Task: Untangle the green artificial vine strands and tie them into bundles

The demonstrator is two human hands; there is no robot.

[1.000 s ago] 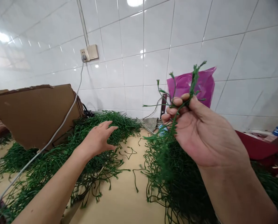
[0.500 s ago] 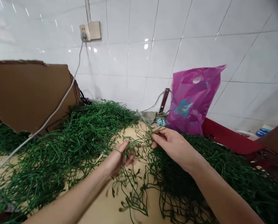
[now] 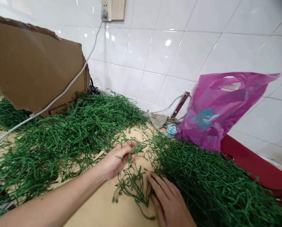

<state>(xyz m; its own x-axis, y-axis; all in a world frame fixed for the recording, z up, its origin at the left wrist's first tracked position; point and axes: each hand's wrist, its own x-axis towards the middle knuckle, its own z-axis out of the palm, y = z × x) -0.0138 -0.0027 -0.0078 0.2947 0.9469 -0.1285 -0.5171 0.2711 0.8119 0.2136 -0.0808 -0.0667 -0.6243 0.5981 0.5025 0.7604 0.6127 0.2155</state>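
Observation:
My left hand (image 3: 118, 159), near the middle, is closed on a few thin green stems (image 3: 136, 148). Just below it, a small loose bunch of green stems (image 3: 133, 186) lies on the tan surface (image 3: 95, 205). My right hand (image 3: 165, 198) rests palm down at the right edge of that small bunch, its fingers stretched out and close together. A big dark green pile (image 3: 209, 176) lies right of my right hand. Another large pile of green stems (image 3: 95, 123) spreads out to the left and behind my left hand.
A brown cardboard piece (image 3: 39, 63) stands at the left, with a grey cable (image 3: 67, 88) running in front to a wall socket (image 3: 105, 9). A pink plastic bag (image 3: 216, 107) leans on the tiled wall, beside a red object (image 3: 252, 164).
My right hand has come down toward me from the stems near the bag and now lies on the surface. My left hand still holds stems. The view has shifted.

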